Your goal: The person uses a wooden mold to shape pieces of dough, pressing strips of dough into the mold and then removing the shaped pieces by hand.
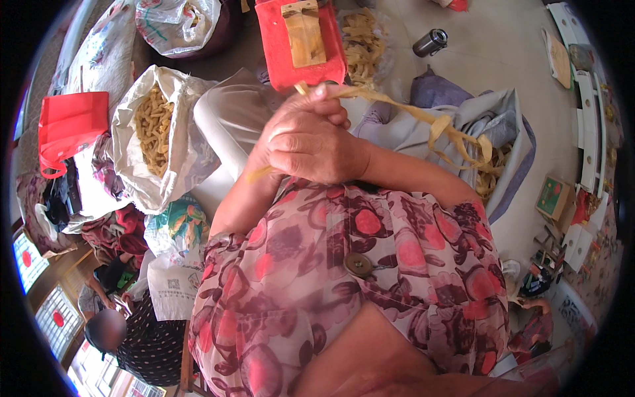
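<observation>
My left hand (292,111) and my right hand (325,149) are clasped close together above my lap, the right one overlapping the left. A long, flat yellowish strip (409,110) is pinched at the fingertips of my left hand. From there it trails right, looping and twisting, to an open grey cloth bag (513,106) holding more such strips (488,183). A blurred strip end (260,173) pokes out by my left wrist, under the curled fingers of my right hand. The overlap hides both palms.
At left stands an open white woven sack (124,124) of short yellowish knotted pieces (154,134). Ahead, a wooden block (305,39) lies on a red surface (273,54), beside a plastic bag of strips (364,44). A metal flask (430,42) lies on the floor. Other people sit behind.
</observation>
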Demonstrator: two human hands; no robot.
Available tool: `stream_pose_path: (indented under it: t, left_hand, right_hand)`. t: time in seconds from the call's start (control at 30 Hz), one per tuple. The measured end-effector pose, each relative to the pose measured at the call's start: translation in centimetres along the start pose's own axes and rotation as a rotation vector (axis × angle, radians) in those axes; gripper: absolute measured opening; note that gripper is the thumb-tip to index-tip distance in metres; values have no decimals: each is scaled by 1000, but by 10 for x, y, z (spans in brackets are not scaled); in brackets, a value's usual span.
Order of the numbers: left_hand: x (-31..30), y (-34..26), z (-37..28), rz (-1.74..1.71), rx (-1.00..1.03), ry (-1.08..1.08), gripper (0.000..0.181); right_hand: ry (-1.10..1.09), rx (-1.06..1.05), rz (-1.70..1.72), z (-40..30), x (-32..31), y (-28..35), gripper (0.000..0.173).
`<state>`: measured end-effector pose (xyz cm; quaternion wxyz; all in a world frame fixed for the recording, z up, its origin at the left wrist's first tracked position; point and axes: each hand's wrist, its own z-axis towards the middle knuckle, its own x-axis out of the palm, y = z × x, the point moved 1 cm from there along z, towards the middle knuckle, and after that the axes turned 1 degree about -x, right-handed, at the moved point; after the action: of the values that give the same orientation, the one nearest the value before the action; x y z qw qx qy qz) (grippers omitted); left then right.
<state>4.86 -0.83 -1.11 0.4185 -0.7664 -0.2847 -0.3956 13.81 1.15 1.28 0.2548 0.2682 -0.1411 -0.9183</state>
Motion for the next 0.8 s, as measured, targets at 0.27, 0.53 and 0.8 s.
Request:
stream_pose_path:
  t: [0.27,0.53,0.8]
  left_hand:
    - [67,-47,-26,217,191,-22,14]
    - [49,-56,-16,252,286,-140,13]
    - [112,-46,-32,452,459,130,23]
  right_hand:
    - [-25,-275,-74,46,-20,10,21]
    - [-271,501,-448,-10,-89,3,54]
    - [-9,1501,-656,-157,-209,67,13]
